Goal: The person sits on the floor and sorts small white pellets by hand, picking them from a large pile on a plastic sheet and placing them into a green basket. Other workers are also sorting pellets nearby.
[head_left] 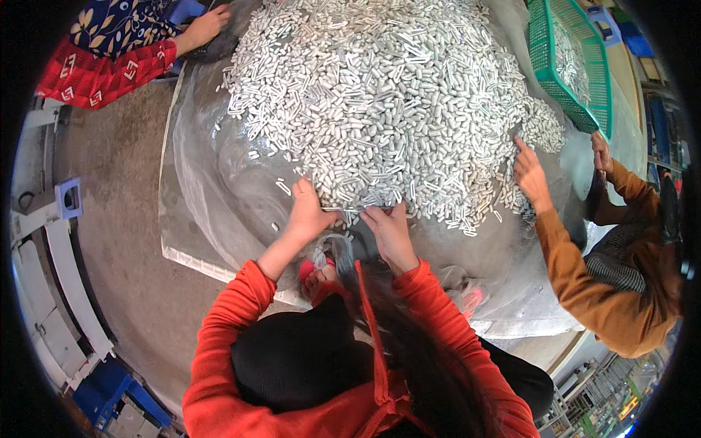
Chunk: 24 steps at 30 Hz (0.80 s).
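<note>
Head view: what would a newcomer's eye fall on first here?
First, the big heap of small silvery pieces across the upper middle. Then the bright red sleeves at the bottom, leading to the person's left hand and right hand at the heap's near edge. The green basket also stands out, at upper right.

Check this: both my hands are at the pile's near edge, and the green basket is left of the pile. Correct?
No: the green basket is right of the pile, as the head view shows. Your left hand and right hand are indeed at the pile's near edge.
</note>
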### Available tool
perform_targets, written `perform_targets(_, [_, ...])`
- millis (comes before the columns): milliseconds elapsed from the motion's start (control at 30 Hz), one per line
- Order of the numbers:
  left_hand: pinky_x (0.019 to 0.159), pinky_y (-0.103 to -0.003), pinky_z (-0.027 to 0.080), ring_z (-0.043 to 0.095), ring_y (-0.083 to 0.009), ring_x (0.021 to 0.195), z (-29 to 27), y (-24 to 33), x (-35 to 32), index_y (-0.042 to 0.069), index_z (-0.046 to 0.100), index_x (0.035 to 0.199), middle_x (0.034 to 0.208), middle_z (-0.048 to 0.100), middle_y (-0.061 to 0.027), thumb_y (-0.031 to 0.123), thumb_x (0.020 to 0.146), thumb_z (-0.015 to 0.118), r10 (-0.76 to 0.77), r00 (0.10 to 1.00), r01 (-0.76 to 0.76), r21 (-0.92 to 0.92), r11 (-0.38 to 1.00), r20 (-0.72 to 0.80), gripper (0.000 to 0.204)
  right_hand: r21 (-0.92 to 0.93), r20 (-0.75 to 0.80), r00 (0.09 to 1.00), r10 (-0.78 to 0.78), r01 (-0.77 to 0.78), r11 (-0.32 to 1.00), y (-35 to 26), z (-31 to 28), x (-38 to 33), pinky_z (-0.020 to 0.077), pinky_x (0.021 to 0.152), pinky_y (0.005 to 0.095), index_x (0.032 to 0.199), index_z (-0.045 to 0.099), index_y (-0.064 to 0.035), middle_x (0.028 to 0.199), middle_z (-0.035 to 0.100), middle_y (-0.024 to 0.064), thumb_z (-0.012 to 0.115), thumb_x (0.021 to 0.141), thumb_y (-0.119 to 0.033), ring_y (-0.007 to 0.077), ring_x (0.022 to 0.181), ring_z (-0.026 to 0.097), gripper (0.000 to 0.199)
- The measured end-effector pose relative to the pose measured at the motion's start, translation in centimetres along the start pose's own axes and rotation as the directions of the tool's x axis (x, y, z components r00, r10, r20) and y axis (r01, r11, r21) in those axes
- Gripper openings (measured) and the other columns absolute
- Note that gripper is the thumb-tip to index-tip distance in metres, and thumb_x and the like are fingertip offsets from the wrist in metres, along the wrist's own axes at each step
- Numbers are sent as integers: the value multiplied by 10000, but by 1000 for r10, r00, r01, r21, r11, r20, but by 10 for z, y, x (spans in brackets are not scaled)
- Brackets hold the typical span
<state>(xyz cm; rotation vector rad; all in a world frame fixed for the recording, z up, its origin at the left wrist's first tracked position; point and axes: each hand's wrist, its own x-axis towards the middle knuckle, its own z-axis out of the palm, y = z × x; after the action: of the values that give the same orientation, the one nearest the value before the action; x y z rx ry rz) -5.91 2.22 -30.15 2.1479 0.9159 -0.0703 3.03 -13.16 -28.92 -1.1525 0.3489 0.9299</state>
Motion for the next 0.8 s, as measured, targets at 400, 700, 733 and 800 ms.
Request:
perform_targets(400, [747,-307,501,575,-258,982,-63,92,33,57,361,1335,1202,496,-182,82,690,713,312,945,-289,-199,936,94,736,-856,226,910,-348,356,374,-101,36,-9,482,651,244,1240,456,-33,1009,584,125,603,806,-34,192,842,636,458])
perform_targets(700, [608,-308,484,601,-196,656,-82,61,51,35,619,962,840,622,-98,100,771,650,256,966,-258,-135,957,-31,204,-886,248,786,-567,421,196,-127,8,11,472,630,321,1025,596,-75,908,579,102,648,760,-74,217,709,591,271])
perform_targets(733, [605,-308,482,599,-194,653,-78,63,57,36,622,953,837,621,-95,98,774,647,275,959,-282,-135,950,-68,191,-887,245,755,-608,428,174,-129,12,15,471,629,320,1025,596,-77,898,573,101,648,759,-75,219,697,584,270])
perform_targets(800, [599,-319,474,589,-218,657,-70,74,66,40,620,958,821,599,-103,93,782,639,358,921,-379,-145,914,-153,185,-850,379,596,-707,527,-11,-126,18,31,468,652,340,1013,598,-87,882,550,94,661,751,-83,245,753,563,270])
